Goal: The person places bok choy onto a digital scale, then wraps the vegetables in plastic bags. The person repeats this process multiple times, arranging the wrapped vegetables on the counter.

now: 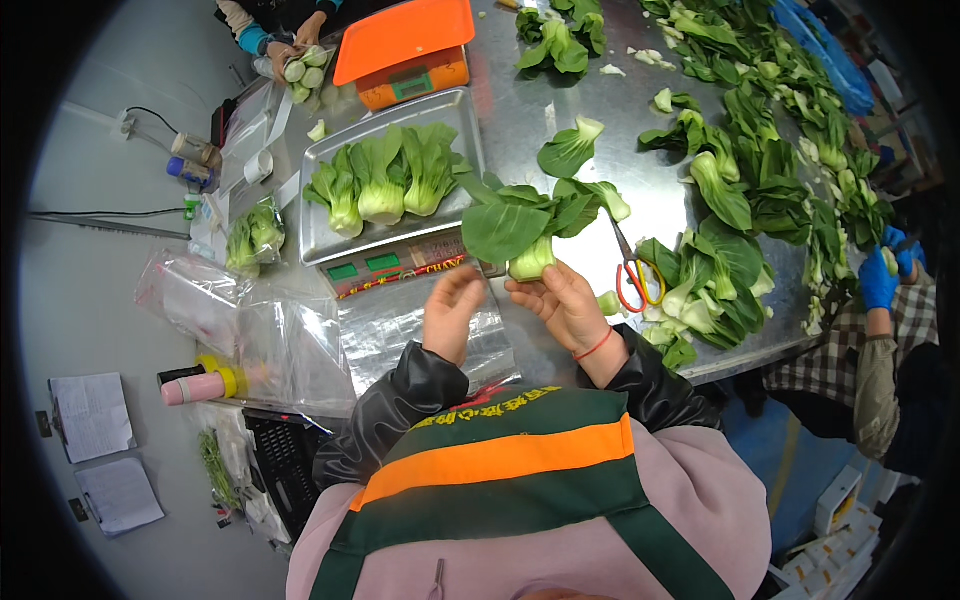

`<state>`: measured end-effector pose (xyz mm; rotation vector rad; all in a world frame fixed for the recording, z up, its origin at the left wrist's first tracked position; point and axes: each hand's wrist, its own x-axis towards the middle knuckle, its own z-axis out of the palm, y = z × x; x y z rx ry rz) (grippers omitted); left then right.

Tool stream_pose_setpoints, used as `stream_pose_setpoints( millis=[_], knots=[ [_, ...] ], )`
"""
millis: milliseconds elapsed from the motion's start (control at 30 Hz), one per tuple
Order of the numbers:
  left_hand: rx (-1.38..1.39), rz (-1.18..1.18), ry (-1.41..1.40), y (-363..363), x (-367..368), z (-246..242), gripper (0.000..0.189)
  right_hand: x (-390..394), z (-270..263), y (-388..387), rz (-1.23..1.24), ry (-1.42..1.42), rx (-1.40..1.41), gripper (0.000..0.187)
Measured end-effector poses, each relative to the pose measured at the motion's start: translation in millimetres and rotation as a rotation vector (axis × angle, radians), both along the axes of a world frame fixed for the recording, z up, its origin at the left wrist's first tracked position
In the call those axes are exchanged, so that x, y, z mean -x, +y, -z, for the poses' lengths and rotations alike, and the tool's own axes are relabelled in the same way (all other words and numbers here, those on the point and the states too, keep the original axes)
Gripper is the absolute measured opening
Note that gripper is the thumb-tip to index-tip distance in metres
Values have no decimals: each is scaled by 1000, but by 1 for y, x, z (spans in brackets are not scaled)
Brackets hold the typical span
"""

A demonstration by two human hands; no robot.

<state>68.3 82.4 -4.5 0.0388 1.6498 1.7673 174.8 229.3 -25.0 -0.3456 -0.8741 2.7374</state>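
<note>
In my right hand (566, 304) I hold a head of bok choy (531, 259) by its pale base, its leaves fanned away from me. My left hand (452, 315) is just to the left, fingers partly curled, with nothing in it that I can see. Ahead of it, several bok choy heads (382, 199) lie side by side in the metal tray (311, 244) of a digital scale (397, 262). Scissors (636, 277) with red and yellow handles rest right of my right hand. A loose bok choy leaf (571, 148) lies beyond the held head.
An orange scale (409, 45) stands at the far side, beside a person's hands (296, 52) with bagged vegetables. Heaped bok choy (750, 150) covers the right. Another person's blue-gloved hands (885, 270) work there. Clear plastic bags (292, 345) and a pink bottle (193, 388) lie left.
</note>
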Motion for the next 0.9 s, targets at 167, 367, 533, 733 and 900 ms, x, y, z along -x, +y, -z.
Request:
stream_pose_setpoints(
  millis=[167,367,533,733,900],
  knots=[
    [-307,242,-144,0,-11,-1,37,-6,6,-12,-188,105,258,46],
    [-322,136,-239,6,-9,-13,37,-11,-16,1,-512,-509,-563,43],
    [-205,141,-268,3,-7,-9,40,-1,-36,10,423,-79,-1658,48],
    [-105,283,-293,-2,-7,-9,43,11,-24,26,378,-186,-1240,24],
    [-176,280,-424,-4,-10,-7,45,10,-2,35,346,-293,-380,20]
  ],
)
